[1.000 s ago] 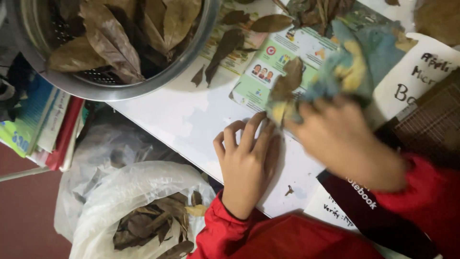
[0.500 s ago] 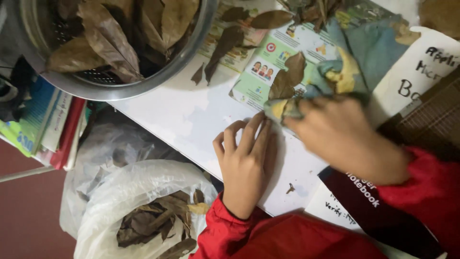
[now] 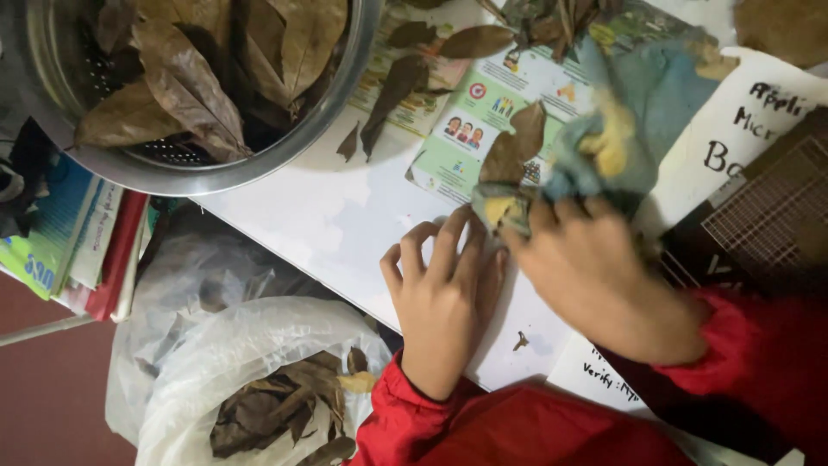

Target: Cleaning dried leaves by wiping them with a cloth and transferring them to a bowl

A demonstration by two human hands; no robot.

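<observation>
My left hand lies palm down on the white table, fingers spread, fingertips touching the stem end of a brown dry leaf. My right hand grips a crumpled blue and yellow cloth and presses it against that leaf. The leaf rests on a printed green and white leaflet. Both arms wear red sleeves.
A steel colander bowl full of dry brown leaves sits at the top left. Loose leaves lie beside it. A white plastic bag with dry leaves hangs below the table edge. Books stack at left; a dark notebook lies at right.
My right hand with the cloth shifted slightly across the leaf. My left hand stayed flat in the same place.
</observation>
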